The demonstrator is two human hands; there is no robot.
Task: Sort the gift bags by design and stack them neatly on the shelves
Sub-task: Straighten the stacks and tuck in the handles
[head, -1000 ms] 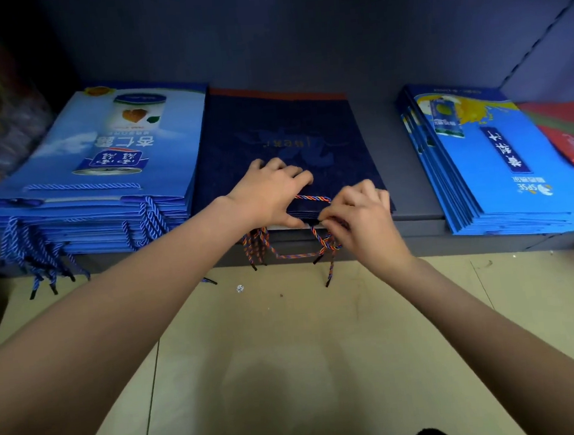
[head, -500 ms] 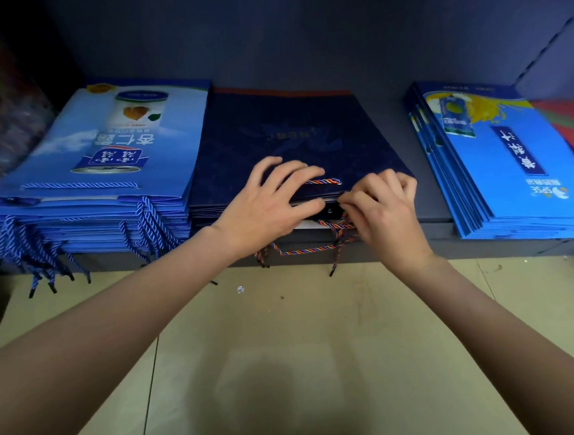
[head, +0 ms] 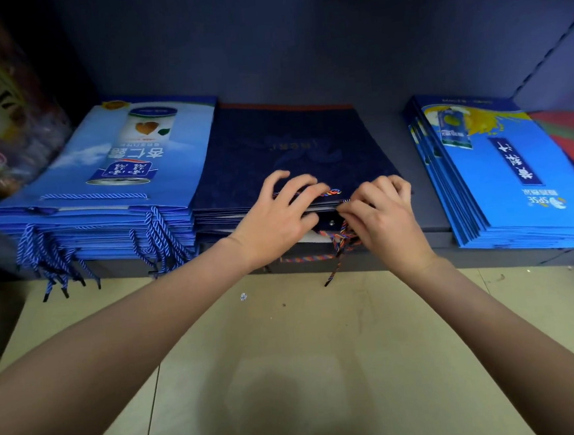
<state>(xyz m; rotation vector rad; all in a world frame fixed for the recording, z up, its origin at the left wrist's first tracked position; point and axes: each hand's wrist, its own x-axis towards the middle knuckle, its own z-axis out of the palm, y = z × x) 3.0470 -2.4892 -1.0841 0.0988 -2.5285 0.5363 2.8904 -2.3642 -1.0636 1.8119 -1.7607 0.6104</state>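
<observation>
Navy gift bag stack (head: 287, 155) sits mid-shelf (head: 429, 213); left hand (head: 278, 218) lies flat on its front edge, fingers spread and relaxed; right hand (head: 381, 216) pinches the multicoloured cord handles (head: 340, 239) there; light-blue bag stack (head: 104, 183) just left, bright-blue stack (head: 502, 179) right.

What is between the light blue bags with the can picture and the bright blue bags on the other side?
In the head view, a stack of dark navy bags lies between them, both hands at its front edge, then bare shelf.
</observation>
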